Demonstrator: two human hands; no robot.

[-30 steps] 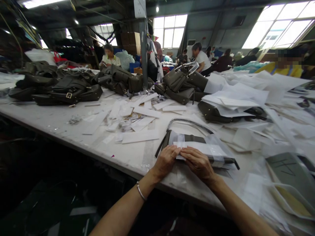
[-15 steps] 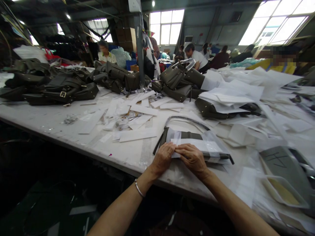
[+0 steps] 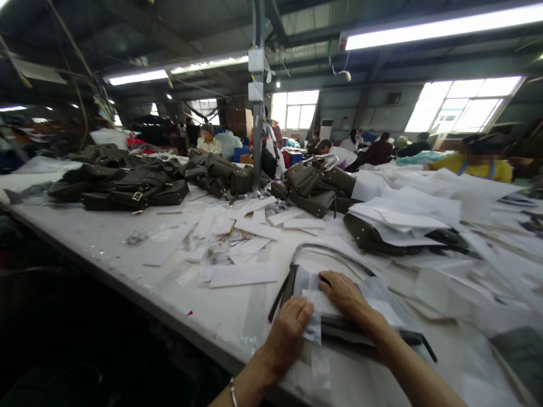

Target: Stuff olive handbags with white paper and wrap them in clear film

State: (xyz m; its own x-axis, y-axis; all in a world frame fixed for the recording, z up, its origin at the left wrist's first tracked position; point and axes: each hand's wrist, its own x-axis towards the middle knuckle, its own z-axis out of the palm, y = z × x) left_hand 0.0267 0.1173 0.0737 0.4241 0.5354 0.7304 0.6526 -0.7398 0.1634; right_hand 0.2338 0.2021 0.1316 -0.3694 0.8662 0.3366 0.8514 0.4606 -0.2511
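A dark olive handbag lies on the worktable in front of me, partly covered by white wrapping sheet and clear film. Its wrapped strap arches away on the far side. My left hand has its fingers curled together at the sheet's near left edge; the fingertips are partly hidden. Stretched across the top of the wrapped bag, my right hand lies with its fingers extended over the sheet. A translucent flap hangs beside the left fingers at the bag's near side.
White card strips and scraps litter the worktable. Piles of dark handbags lie at the left and around a metal post. White sheets cover more bags at the right. Several people sit farther back.
The view has tilted up. My hands, earlier together at the sheet's near edge, have parted: the right has moved farther onto the bag's top, the left stays at the near left edge.
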